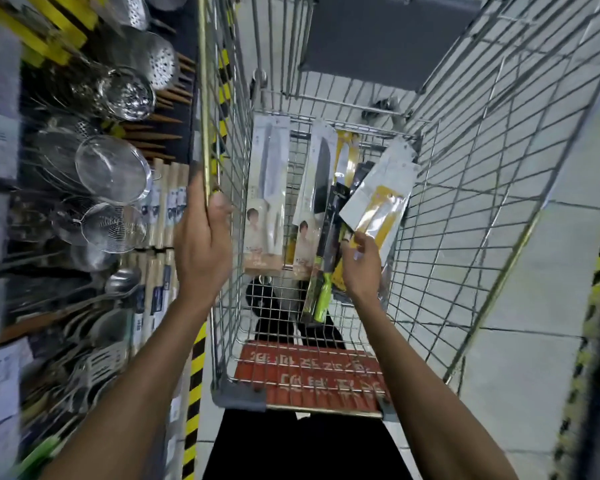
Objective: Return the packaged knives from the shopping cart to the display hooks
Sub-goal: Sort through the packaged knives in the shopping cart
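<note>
One corner pinch by the right grip (pixel 359 268) on the yellow-handled knife's clear pack (pixel 381 188) could slip; left grip (pixel 201 237) clasps the silver wire cart (pixel 204 98)

Knife packs (pixel 323 188) lie in the cart (pixel 465 188); utensil racks (pixel 94 174) stand left of it, floor (pixel 541 306) right.

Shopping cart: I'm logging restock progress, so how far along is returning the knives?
Done: nothing visibly hung; knife hooks are out of view. In hand: the right hand pinches the yellow-handled knife package in the cart; the left hand grips the cart rim. Left: two portrait-card packages and the green-handled knife, at least, lie in the cart.
</note>
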